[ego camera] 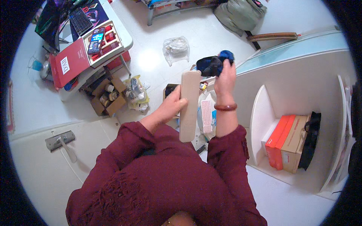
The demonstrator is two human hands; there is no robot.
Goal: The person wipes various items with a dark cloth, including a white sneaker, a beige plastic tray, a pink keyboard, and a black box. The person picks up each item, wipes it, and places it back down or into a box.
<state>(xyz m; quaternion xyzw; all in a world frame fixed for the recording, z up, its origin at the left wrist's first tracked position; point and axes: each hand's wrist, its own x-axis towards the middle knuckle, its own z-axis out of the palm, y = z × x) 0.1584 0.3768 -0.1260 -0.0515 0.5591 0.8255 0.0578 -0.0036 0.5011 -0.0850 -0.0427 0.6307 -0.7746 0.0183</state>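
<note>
My left hand [173,105] grips the edge of a long, flat beige piece with rounded corners [189,107], held out before my body. To its right my right hand [225,77] holds a bundle of dark blue and black cloth-like material [209,66], level with the top end of the beige piece. Below my hands lie a pink-and-white patterned strip [206,116] and a small yellow item [203,86], partly covered by my arms. What the container beneath them is, I cannot tell.
An open cardboard box with jars [120,105] and a filled plastic bag [136,94] stand at the left. A clear plastic bag [176,49] lies on the floor ahead. At upper left, a white table [128,42] bears a red gift box [75,60]. Boxes [291,139] fill a shelf at right.
</note>
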